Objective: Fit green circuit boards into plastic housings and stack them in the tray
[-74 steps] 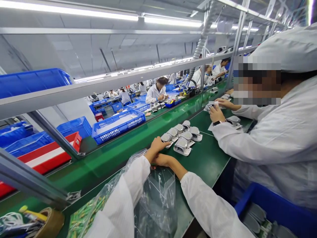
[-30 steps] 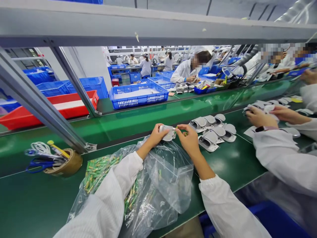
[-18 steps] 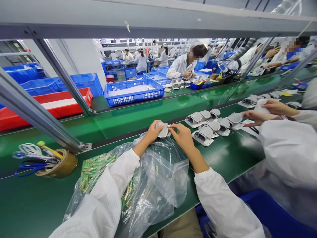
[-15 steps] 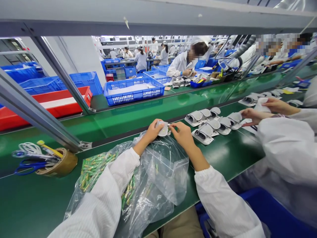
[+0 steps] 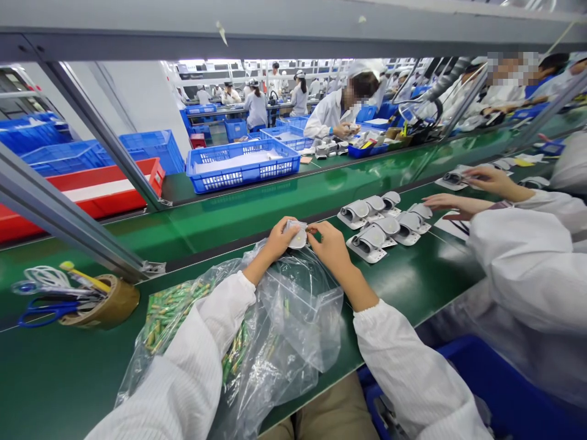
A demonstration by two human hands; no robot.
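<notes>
My left hand (image 5: pixel 277 241) is closed around a small grey piece with a rounded flap (image 5: pixel 299 237), held above the far edge of a clear plastic bag (image 5: pixel 300 333). Thumb and fingers of my right hand (image 5: pixel 332 245) are pinched at the right edge of that piece. Whatever lies between those fingertips is too small to make out. Inside the bag, under my left forearm, are many green and gold stick-like parts (image 5: pixel 172 308). To the right, several similar grey curled pieces (image 5: pixel 369 239) stand on white cards in rows on the green table.
A co-worker's hands (image 5: pixel 490 183) reach over the table at the right, beside more grey pieces. A brown tape-roll holder (image 5: pixel 112 302) with pens and blue scissors (image 5: pixel 39 311) stands left. A metal post (image 5: pixel 87 214) rises there. Across the belt sits a blue basket (image 5: pixel 243 174).
My right fingers have come in closer against the edge of the grey piece. The co-worker's hands have moved apart, one now at the farther grey pieces. The view has shifted slightly.
</notes>
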